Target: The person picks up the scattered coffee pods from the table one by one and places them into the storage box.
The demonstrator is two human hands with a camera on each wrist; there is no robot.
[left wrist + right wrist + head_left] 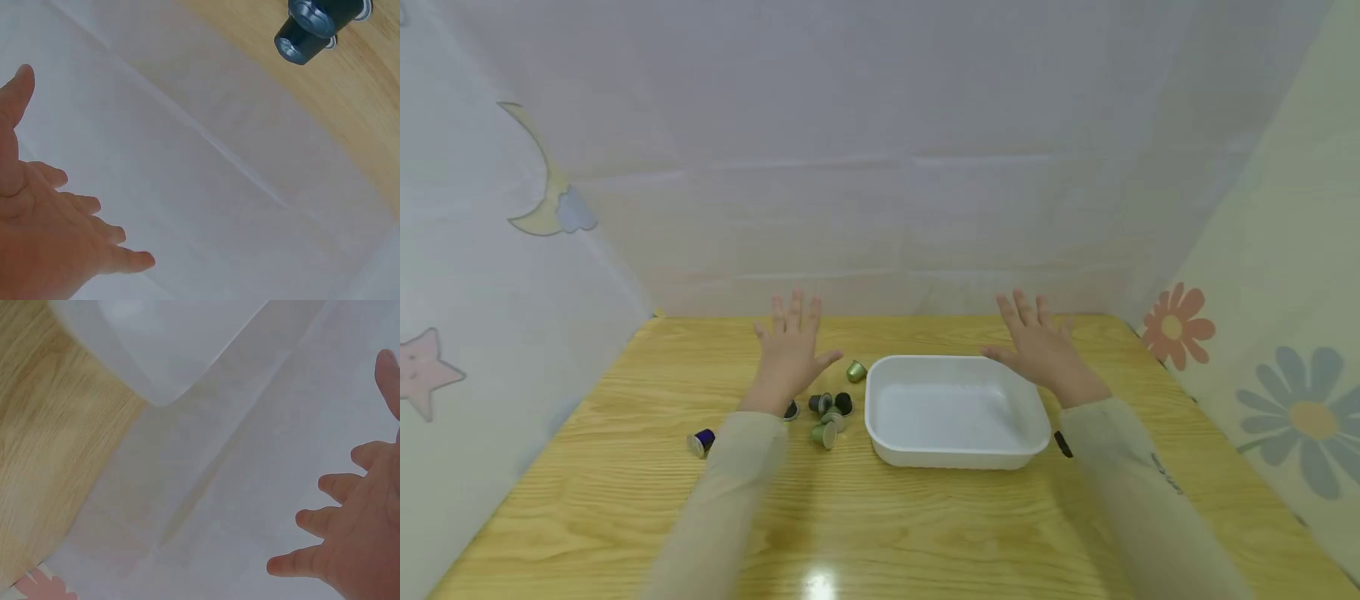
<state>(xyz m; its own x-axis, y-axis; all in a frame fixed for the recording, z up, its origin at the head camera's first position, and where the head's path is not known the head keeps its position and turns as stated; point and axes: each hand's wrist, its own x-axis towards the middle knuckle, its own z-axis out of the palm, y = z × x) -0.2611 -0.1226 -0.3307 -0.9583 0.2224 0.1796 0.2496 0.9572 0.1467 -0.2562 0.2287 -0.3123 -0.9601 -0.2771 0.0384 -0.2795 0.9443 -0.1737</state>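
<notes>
One left hand point(786, 360) and one right hand point(1047, 354), empty and splayed, flank a white rectangular plastic tray point(955, 457) at lower centre, perhaps set there for both to reach, with cup-shaped green and black capsules point(823, 435) leftward.

The right sleeve point(1123, 467) bears dark, letter-like marks point(1167, 473) — too small to read.

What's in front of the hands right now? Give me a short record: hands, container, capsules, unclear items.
left hand: fingers spread, holds nothing
right hand: fingers spread, holds nothing
container: white plastic tray on wood-grain table
main cluster: black and green coffee capsules, left of tray
lone green capsule: near tray's far-left corner
dark blue capsule: farthest left
unclear: black item beside right sleeve, partly hidden
</notes>
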